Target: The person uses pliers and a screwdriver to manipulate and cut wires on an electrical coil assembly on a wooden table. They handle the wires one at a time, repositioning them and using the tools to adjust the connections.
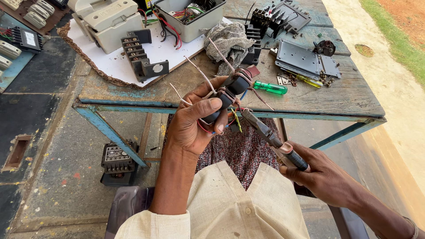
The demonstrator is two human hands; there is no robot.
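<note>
Gripping wired parts [228,90] w/ pliers [265,132]

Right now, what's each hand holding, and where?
Left hand grips the black wired component around its body; right hand holds the pliers by their handles.

Outdoor repair workshop for electrical gear, roadside-stall type. Worn wooden table [345,95] w/ chipped blue metal frame stands on rough concrete; sandy ground and grass strip [398,35] far right, so open air. Tabletop crowded w/ opened switch boxes [108,20], a grey box full of coloured wires [188,15], black terminal blocks [137,53], grey metal plates [305,59], loose screws, rag [228,40], green-handled screwdriver [270,87]. Another black electrical unit [117,161] sits on floor, near left.
</note>
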